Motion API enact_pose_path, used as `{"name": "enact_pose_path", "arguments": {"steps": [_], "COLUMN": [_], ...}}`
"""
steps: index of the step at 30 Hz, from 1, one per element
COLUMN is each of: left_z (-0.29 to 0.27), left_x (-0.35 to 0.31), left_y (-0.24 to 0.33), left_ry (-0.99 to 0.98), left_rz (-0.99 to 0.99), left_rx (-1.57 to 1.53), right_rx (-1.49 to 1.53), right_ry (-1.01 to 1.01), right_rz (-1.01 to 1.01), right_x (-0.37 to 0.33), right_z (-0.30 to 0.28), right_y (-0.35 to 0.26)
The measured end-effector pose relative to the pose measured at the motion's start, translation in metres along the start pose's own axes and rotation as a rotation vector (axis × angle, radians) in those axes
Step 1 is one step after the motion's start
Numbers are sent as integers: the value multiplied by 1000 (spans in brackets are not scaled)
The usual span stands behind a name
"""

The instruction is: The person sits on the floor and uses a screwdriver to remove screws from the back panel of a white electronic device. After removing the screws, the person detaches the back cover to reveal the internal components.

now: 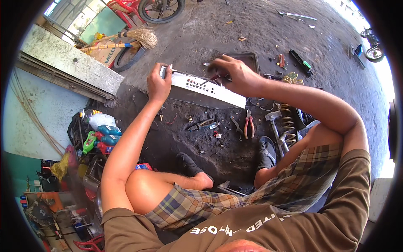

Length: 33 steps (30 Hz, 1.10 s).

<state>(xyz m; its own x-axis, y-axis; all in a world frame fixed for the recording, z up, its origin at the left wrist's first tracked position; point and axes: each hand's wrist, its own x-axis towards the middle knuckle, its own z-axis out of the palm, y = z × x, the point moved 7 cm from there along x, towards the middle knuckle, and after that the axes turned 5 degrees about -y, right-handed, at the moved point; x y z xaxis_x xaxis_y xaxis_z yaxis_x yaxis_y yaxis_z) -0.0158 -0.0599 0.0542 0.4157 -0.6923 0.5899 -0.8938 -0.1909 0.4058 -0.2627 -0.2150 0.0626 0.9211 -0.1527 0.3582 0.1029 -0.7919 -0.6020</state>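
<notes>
- White-panelled box (228,98) sits just beyond the feet (267,152), low over the dirt floor (218,149); its row of sockets (200,86) faces up toward the person, probably for a clear view.
- Left hand (158,85) is clamped on the box's left end, likely to steady it while leaving the sockets uncovered.
- Right hand (236,74) is closed around a slim, dark-red-handled tool (215,77), angled so its shaft points into the sockets; blur hides its fingertips.
- Red-handled pliers (249,126) lie near, seemingly for easy reach.
</notes>
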Motion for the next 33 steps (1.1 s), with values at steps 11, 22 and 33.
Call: {"name": "enact_pose_path", "arguments": {"steps": [11, 22, 33], "left_z": [-3, 1, -3], "left_x": [-1, 1, -2], "left_y": [-6, -2, -8], "left_ry": [6, 10, 6], "left_rz": [-7, 8, -12], "left_rx": [9, -5, -6], "right_rx": [71, -6, 233], "right_ry": [-143, -11, -181], "right_rz": [330, -21, 590], "right_x": [4, 1, -1], "right_z": [5, -1, 2], "right_y": [15, 3, 19]}}
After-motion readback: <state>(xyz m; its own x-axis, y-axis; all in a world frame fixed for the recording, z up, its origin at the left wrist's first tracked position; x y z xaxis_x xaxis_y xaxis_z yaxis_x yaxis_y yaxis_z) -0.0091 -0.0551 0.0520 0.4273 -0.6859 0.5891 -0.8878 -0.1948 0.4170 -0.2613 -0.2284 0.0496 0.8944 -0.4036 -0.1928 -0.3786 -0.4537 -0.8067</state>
